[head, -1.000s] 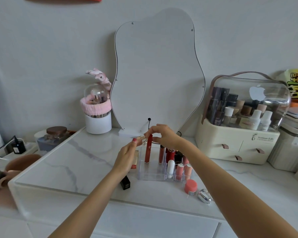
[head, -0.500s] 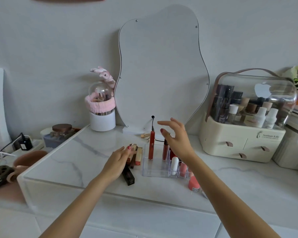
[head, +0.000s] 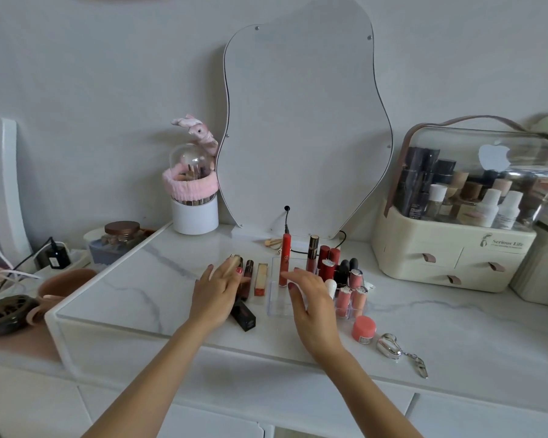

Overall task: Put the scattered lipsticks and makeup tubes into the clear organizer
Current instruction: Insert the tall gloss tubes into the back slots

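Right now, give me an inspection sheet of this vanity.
Surface: white marble top, dry.
Job's things: clear organizer holds a tall red tube and more at its right; several tubes lie loose to its left.
Clutter: pink jar, silver keychain.
Grips: left hand rests on the loose tubes, right hand hovers open over the organizer.
Cables: black cable behind the organizer.
Surroundings: mirror, cream cosmetics case.

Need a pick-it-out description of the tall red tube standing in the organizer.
Start at the wavy mirror leaning on the wall; directly below it sits the clear organizer. The tall red tube stands upright in its back-left compartment. It is the slimmest and tallest tube there, bright red, with empty compartments in front of it.
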